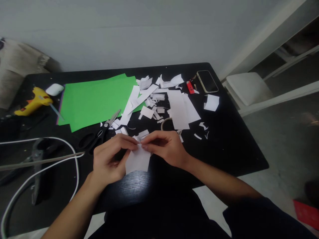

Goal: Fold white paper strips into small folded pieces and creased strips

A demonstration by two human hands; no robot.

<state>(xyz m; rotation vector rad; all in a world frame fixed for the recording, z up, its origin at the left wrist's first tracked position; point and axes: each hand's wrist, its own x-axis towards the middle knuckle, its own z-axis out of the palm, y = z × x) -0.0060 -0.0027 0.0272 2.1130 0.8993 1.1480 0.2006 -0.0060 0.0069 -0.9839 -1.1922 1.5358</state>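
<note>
A small white piece of paper [138, 161] is held over the front of the black table. My left hand [112, 159] grips its upper left part, the fingertips pressed on it. Close beside, my right hand [168, 147] pinches the top edge between thumb and forefinger. What exactly lies between the fingertips is too small to make out. Black-handled scissors [101, 131] lie open just beyond my left hand. White paper scraps [147, 112] are scattered past both hands, with a larger white sheet [178, 109] to the right.
Green sheets [97, 101] cover the back left of the black table [231, 146]. A yellow glue gun [37, 102] and a white case [54, 89] lie left of them. A white cable [77, 169] loops at the left. A phone [207, 81] and red lighter [190, 87] sit back right.
</note>
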